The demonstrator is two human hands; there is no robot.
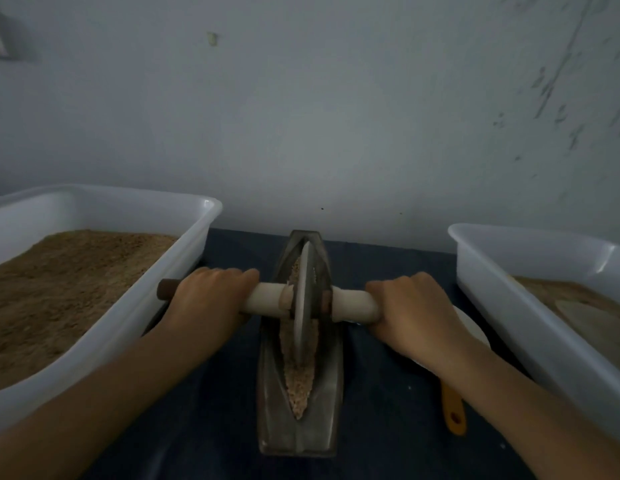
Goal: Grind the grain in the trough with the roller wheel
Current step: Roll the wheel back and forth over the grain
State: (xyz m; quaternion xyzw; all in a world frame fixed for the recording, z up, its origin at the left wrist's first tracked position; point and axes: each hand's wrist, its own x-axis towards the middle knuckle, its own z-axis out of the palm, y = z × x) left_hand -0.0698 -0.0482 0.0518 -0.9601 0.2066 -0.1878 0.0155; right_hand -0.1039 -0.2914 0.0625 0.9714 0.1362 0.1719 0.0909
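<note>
the grinding stroke was under way: the roller wheel (303, 306) stood on edge in the trough (298, 434), about midway along it at the 12 o'clock side of the person, with grain (299, 386) lying in the groove toward 6 o'clock; the next move likely called for even downward pressure while rolling the wheel back toward 6 o'clock over that grain. the left hand (211, 294) had its fingers curled tight round the axle handle (267, 299) at 9 o'clock of the wheel; the right hand (410, 306) gripped the handle likewise at 3 o'clock.

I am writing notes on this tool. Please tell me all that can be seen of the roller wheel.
The roller wheel is a thin grey disc, seemingly metal, upright on edge in the trough, amid the grain. A pale wooden handle crosses its centre. The left hand and right hand grip the handle's two sides.
</note>
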